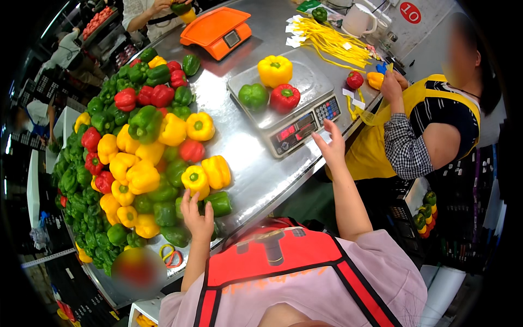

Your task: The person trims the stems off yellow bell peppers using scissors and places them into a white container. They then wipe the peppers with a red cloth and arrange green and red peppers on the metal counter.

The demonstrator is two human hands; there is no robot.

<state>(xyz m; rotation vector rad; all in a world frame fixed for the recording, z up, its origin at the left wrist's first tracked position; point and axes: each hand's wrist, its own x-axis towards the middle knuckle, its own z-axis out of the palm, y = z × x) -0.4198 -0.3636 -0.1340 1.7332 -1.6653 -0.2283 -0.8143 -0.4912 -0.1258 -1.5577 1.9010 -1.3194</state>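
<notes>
My right hand (333, 149) is raised at the near right corner of a digital weighing scale (310, 67), fingers apart and holding nothing. On the scale's metal pan sit a yellow bell pepper (275, 70), a green bell pepper (253, 97) and a red bell pepper (284, 98). The scale's display is lit red. My left hand (198, 218), fingers spread, is at the near edge of a large pepper heap. Its fingertips overlap a yellow pepper (195, 180) in view; whether they touch it I cannot tell. A green pepper (219, 204) lies just right of it.
Beyond stands an orange scale (216, 30) on the metal table (245, 180). Yellow mesh bags (335, 39) lie near a white kettle (359, 19). At right, a person in a yellow apron (367, 151) handles a yellow pepper (374, 80). Scissors (170, 256) lie by the heap.
</notes>
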